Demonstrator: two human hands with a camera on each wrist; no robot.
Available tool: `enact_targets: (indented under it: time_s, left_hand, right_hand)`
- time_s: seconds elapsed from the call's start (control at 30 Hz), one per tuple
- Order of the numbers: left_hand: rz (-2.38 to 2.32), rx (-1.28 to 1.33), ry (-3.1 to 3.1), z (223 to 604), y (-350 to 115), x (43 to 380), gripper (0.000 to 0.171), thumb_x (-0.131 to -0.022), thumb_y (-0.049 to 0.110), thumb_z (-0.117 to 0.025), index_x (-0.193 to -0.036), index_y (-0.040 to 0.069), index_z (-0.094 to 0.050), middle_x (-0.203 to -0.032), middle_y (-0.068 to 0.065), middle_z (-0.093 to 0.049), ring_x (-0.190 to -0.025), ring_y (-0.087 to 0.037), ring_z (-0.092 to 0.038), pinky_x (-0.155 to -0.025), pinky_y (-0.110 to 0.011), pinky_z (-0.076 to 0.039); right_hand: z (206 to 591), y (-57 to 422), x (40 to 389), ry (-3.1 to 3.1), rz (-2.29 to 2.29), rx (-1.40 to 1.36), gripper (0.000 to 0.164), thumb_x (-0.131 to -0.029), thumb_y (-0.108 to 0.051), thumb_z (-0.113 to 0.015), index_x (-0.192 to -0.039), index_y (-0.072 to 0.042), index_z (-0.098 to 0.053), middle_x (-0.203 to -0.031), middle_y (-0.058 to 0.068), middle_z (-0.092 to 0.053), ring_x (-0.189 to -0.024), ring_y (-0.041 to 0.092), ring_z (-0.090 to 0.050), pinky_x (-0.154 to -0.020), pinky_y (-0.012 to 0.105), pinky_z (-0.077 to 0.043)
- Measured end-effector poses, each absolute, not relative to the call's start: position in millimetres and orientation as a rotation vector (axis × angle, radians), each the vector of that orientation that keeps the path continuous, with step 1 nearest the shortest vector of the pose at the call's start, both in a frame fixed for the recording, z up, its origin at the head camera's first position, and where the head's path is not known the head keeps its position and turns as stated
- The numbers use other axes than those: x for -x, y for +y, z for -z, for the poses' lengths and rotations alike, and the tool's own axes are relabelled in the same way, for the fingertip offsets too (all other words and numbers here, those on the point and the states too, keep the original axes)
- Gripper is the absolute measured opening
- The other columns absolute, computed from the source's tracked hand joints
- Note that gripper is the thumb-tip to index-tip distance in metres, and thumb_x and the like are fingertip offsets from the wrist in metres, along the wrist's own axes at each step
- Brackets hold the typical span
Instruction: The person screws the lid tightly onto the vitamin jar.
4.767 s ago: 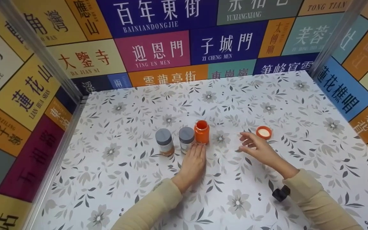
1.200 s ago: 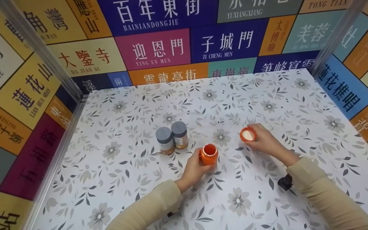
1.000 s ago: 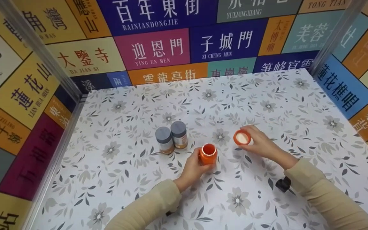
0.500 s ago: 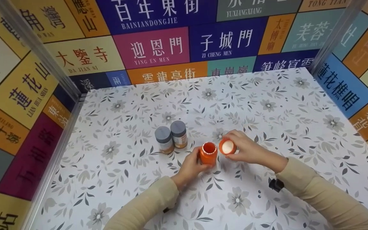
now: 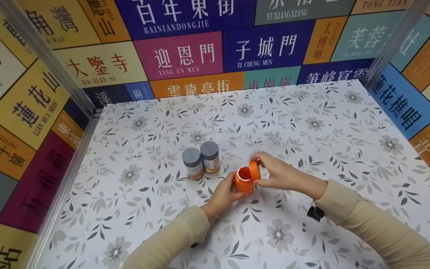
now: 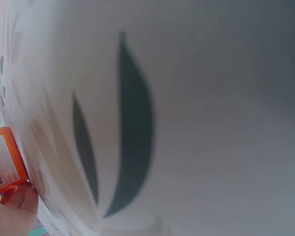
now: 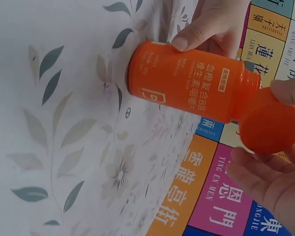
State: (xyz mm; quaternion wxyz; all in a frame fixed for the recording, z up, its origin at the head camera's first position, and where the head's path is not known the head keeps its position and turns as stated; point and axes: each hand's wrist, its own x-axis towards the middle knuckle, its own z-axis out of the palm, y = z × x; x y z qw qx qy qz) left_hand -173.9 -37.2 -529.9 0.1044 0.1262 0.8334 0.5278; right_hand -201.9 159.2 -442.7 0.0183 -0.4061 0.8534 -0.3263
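Note:
My left hand grips an orange supplement bottle that stands upright on the table with its mouth uncovered. Thumb and fingers of my right hand hold the orange screw cap, tilted on edge at the right side of the bottle's rim. In the right wrist view, the cap overlaps the threaded neck of the bottle, and the left thumb lies on its side. The left wrist view catches only the lower part of the bottle and some fingers.
Two bottles with grey lids, a front one and a rear one, stand side by side left of the orange bottle. A floral cloth covers the table. Printed sign panels wall the back and sides.
My left hand took the orange bottle from beside the grey-lidded ones and brought it nearer. My right hand picked up the cap, carried it left and turned it from facing up to on edge.

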Motion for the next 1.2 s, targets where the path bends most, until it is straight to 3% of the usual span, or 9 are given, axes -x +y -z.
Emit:
enact_targets:
  time_s: [0.1,0.33,0.7,0.93,1.2]
  left_hand:
    - [-1.556,-0.377,2.464,530,-38,174,0.06,-0.075,0.01,-0.072,-0.128,0.008,-0.043,-0.123,-0.007,-0.056,-0.114,-0.017,-0.051,-0.103,-0.035,-0.036]
    - [-1.536,-0.399,2.49,529,-39,172,0.06,-0.076,0.014,-0.072,-0.128,0.008,-0.042,-0.121,-0.007,-0.057,-0.112,-0.017,-0.052,-0.101,-0.034,-0.037]
    - [-1.526,-0.383,2.47,529,-40,173,0.063,-0.077,0.018,-0.073,-0.131,0.008,-0.041,-0.122,-0.007,-0.056,-0.112,-0.018,-0.051,-0.102,-0.035,-0.036]
    - [-1.48,-0.441,2.496,530,-40,174,0.065,-0.078,0.02,-0.072,-0.132,0.007,-0.04,-0.121,-0.007,-0.056,-0.109,-0.016,-0.052,-0.099,-0.031,-0.039]
    - [-1.448,-0.461,2.529,529,-40,174,0.06,-0.079,0.021,-0.072,-0.128,0.008,-0.041,-0.121,-0.007,-0.056,-0.109,-0.016,-0.052,-0.099,-0.032,-0.04]
  right_hand:
    - [441,155,206,2.627,0.963,1.375,0.043,-0.071,-0.004,-0.071,-0.11,-0.003,-0.052,-0.107,0.009,-0.054,-0.094,0.021,-0.054,-0.083,0.038,-0.048]
    - [426,144,214,2.579,0.684,1.503,0.04,-0.07,-0.003,-0.068,-0.11,-0.008,-0.064,-0.109,0.017,-0.053,-0.1,0.03,-0.049,-0.086,0.044,-0.042]
    - [412,128,217,2.477,0.394,1.466,0.046,-0.069,-0.003,-0.069,-0.114,-0.01,-0.061,-0.113,0.013,-0.055,-0.102,0.029,-0.05,-0.087,0.042,-0.043]
    - [417,128,218,2.491,0.379,1.505,0.041,-0.07,-0.008,-0.071,-0.11,-0.01,-0.064,-0.104,0.013,-0.057,-0.092,0.026,-0.053,-0.08,0.037,-0.045]
    - [421,126,217,2.598,0.356,1.392,0.042,-0.07,-0.018,-0.074,-0.109,-0.008,-0.064,-0.087,0.006,-0.05,-0.075,0.017,-0.045,-0.063,0.026,-0.038]
